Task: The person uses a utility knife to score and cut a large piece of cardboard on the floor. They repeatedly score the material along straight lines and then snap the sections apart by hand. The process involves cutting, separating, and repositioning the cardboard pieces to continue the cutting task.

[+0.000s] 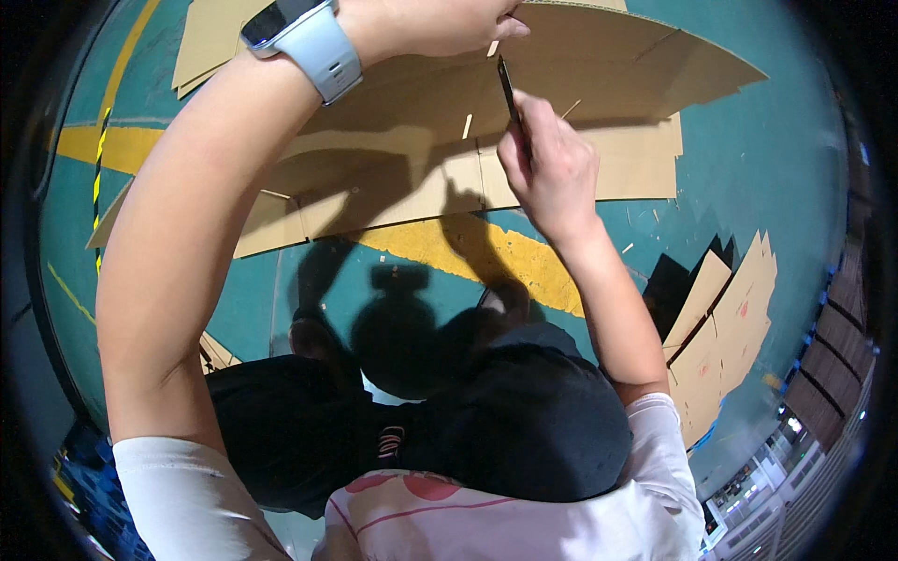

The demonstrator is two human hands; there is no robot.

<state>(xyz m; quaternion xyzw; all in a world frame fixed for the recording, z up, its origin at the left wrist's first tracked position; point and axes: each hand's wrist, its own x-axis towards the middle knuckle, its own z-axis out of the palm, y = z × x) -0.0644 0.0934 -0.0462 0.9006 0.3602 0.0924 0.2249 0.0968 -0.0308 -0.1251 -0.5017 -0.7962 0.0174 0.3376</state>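
Head view: right hand (552,168) closed around slim black pointed tool (507,86), upper centre; left hand (468,23) at top edge, grip unclear, by large brown cardboard sheet (655,84) spanning upper frame. Best: brace sheet, angle tool away from left hand.

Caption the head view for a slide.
Left hand holding the edge of a cardboard sheet, right hand gripping a slim dark tool, above a green floor.
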